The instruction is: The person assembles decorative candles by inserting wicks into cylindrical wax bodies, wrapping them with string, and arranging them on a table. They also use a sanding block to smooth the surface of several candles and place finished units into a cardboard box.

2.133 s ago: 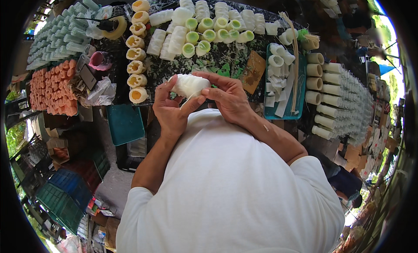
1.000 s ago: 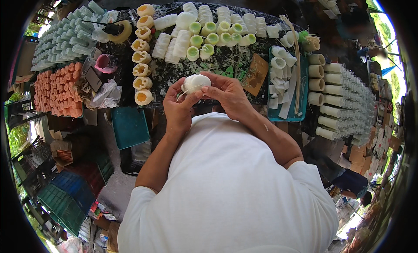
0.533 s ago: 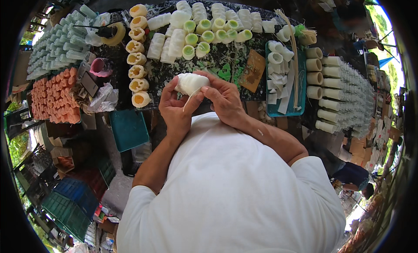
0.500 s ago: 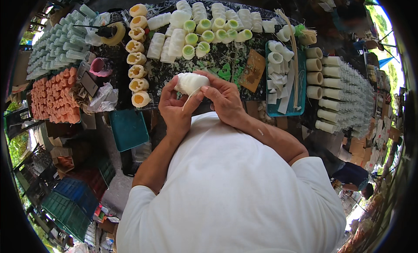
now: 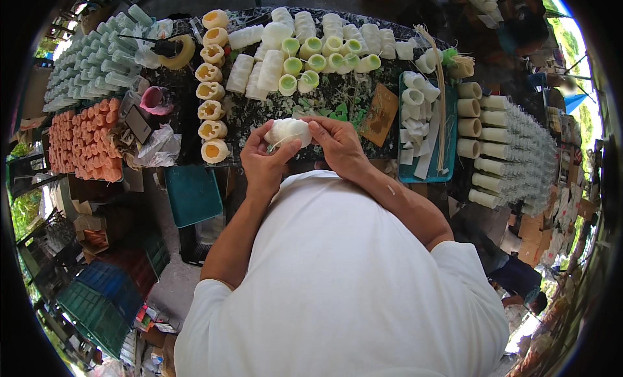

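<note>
On the bench (image 5: 250,112), between ten and eleven o'clock, a row of eight cream hollow pieces (image 5: 210,91) goes down beside a tan tape roll (image 5: 188,49). At ten o'clock there is a pink cup (image 5: 156,101), and farther out many pale green cylinders (image 5: 94,62). Between nine and ten o'clock are packed orange pieces (image 5: 91,140) and a dark flat rectangle (image 5: 138,122). A brown board (image 5: 381,114) lies slanted between one and two o'clock. Near nine o'clock, below the bench, is a teal tray (image 5: 193,198). At eight o'clock a green crate (image 5: 97,312) stands beside a blue crate (image 5: 111,281). Near four o'clock another person (image 5: 516,274) is seen, in dark clothes.
</note>
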A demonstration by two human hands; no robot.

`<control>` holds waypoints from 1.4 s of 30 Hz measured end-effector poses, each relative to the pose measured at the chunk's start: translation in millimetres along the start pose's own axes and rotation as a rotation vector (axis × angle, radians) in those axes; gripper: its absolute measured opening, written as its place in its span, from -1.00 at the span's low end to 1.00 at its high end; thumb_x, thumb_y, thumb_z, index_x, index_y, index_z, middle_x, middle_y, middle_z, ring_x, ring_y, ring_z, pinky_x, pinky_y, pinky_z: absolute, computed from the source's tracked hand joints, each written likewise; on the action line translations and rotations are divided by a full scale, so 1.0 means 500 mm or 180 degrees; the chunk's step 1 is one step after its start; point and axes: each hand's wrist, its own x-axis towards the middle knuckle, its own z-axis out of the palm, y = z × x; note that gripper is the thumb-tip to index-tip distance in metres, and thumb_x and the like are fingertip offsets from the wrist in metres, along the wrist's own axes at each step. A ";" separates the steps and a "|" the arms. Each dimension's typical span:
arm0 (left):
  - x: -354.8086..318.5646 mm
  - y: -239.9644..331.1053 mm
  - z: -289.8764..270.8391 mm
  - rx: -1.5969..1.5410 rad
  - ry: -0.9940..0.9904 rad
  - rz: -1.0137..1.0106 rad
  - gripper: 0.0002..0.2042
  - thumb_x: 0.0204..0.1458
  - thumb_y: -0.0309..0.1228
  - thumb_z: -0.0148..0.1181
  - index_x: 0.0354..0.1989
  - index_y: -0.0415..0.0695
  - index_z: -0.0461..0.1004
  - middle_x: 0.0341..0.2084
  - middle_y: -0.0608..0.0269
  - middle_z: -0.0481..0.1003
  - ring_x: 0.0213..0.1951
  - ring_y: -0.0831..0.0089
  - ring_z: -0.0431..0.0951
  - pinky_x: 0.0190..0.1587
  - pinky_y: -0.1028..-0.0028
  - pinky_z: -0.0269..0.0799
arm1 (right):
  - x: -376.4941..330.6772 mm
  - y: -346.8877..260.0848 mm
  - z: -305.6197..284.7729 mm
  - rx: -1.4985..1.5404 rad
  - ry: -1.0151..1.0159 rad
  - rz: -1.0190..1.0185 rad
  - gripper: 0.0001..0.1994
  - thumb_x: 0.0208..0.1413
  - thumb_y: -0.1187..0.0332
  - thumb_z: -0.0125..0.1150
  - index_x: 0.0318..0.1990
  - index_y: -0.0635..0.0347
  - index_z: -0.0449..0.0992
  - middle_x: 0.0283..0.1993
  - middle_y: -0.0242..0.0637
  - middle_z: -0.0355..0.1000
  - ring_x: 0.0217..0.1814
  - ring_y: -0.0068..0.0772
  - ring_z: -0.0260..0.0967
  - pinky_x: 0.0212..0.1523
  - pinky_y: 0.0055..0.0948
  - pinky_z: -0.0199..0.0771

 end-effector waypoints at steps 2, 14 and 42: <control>0.005 -0.006 0.000 -0.0043 -0.0034 -0.0028 -0.32 -0.03 -0.57 0.56 0.27 -0.41 0.33 0.03 -0.05 0.52 0.01 0.35 0.61 -0.07 0.48 0.65 | 0.007 0.003 0.000 0.0788 -0.0102 -0.0034 -0.56 0.42 0.12 0.19 0.25 0.29 0.52 0.02 -0.28 0.60 0.01 -0.55 0.52 0.05 -0.53 0.58; 0.007 0.006 -0.013 0.0366 -0.0136 0.0499 -0.50 0.13 -0.54 0.43 0.24 -0.37 0.44 -0.06 0.04 0.60 -0.07 0.41 0.62 -0.05 0.46 0.65 | -0.038 -0.046 -0.023 0.1175 -0.0574 -0.0492 -0.28 0.27 0.25 0.38 0.46 0.33 0.18 0.34 -0.13 0.36 0.39 -0.30 0.33 0.34 -0.21 0.48; -0.028 0.010 0.004 0.0258 -0.0712 0.1564 -0.56 -0.03 -0.74 0.45 0.06 -0.21 0.59 0.26 0.05 0.31 0.22 0.32 0.45 0.22 0.31 0.55 | -0.044 -0.043 -0.031 0.2089 -0.0184 -0.0723 -0.54 0.53 0.19 -0.12 0.36 0.37 0.31 0.40 -0.01 0.31 0.32 -0.21 0.44 0.13 -0.07 0.65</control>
